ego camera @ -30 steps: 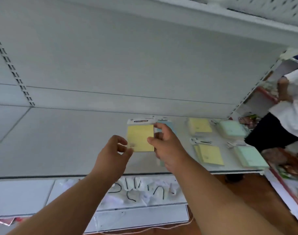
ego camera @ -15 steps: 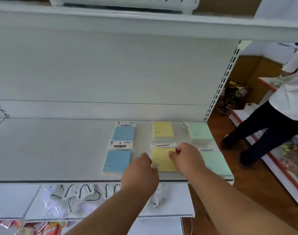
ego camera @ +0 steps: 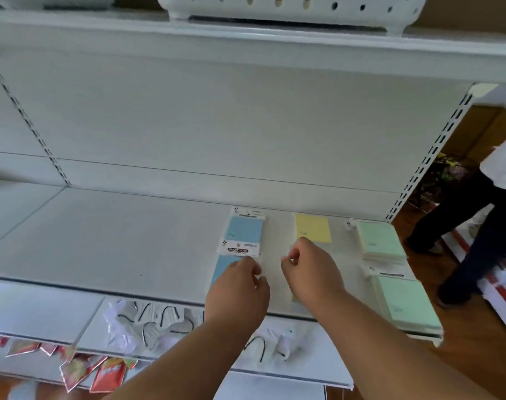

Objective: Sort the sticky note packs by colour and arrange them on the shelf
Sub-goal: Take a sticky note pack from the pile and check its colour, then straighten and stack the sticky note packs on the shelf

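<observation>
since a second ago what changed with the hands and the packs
The yellow pack held up in both hands a second ago is down on the shelf. The left hand sits over the front blue pack, the right hand over the yellow column. The green packs stayed put.

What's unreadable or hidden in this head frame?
- Front yellow pack: mostly behind right hand.
- Front blue pack: half hidden by left hand.
- Whether either hand holds anything: fingers curled, blurred.
- Small print on packs: too small.
- Basket: cut off by top edge.
</observation>
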Tool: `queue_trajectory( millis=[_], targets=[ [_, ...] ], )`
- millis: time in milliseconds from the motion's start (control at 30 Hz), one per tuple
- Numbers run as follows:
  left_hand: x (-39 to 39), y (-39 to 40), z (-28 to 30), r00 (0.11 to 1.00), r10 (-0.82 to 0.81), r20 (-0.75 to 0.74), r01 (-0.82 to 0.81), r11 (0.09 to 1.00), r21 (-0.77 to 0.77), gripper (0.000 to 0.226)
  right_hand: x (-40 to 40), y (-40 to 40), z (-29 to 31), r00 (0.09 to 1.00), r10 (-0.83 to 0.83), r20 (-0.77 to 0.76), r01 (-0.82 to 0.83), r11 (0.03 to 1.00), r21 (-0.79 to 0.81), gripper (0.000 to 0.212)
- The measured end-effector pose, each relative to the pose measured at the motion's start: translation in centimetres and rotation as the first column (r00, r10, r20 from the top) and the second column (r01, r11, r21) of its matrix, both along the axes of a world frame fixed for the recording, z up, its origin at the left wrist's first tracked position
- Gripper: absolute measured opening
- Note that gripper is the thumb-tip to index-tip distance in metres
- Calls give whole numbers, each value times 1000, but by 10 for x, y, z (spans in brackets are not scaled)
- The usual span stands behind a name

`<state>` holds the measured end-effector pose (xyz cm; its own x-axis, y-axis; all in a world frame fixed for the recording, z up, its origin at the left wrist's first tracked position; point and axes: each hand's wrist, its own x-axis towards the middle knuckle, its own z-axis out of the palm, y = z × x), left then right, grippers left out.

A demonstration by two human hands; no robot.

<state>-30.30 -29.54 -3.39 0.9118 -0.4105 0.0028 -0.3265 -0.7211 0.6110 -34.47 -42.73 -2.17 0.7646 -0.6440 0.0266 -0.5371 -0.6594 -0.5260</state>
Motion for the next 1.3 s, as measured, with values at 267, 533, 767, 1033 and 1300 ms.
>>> queue_trajectory(
  millis=[267, 533, 767, 1033, 1300],
  targets=[
    [107, 51, -4, 975, 12, -222, -44, 989, -142, 41, 99, 35, -10, 992, -60, -114, 51, 996, -79, 32],
    [173, 39, -1, 784, -238, -574, 142, 968, -207, 10, 149, 34, -24, 921, -237, -308, 255, 967, 18, 28],
    [187, 46, -12, 779, -118, -615, -64, 962, -267, 21, 173, 50, -18, 949, -150, -276, 172, 984, 57, 32],
    [213, 127, -14, 948, 201, -247, -264, 930, -255, 5, 207, 135, -18, 991, 129, 46, -135, 971, 195, 28],
    [262, 203, -6, 987, 143, 74, -129, 976, -173, 22, 242, 205, -18, 972, 134, 194, -164, 975, 148, 22]
  ],
)
